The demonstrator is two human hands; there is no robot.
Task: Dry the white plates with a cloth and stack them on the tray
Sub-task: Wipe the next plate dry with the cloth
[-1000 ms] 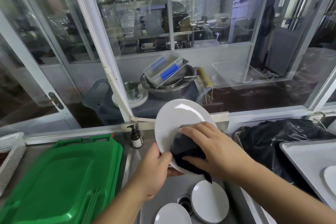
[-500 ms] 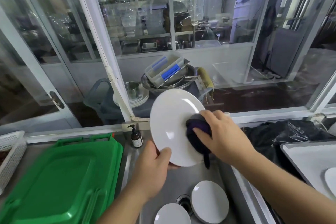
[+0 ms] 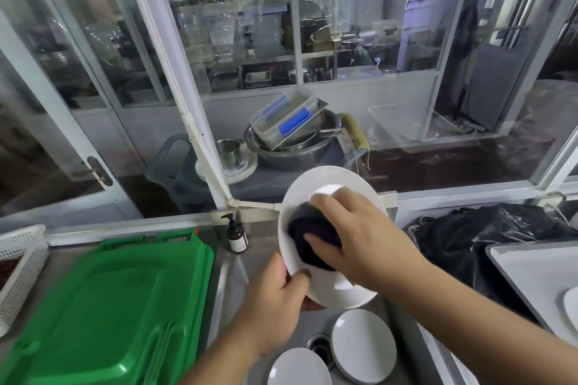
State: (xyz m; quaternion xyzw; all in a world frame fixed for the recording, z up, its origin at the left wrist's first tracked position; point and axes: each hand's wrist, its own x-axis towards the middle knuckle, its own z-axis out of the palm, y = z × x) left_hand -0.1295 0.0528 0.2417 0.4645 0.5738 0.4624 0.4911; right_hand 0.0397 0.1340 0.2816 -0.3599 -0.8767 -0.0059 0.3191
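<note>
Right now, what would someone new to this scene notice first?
The white plate held up over the sink: the left hand grips its lower edge while the right hand presses a dark cloth to its face. To the left lies a bright green tray; two more plates wait below.

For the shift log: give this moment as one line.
step: drying | left hand: grips plate rim | right hand: presses dark cloth on plate | sink: two plates wait

Bottle (image 3: 236, 236) label too small; no readable text
</note>
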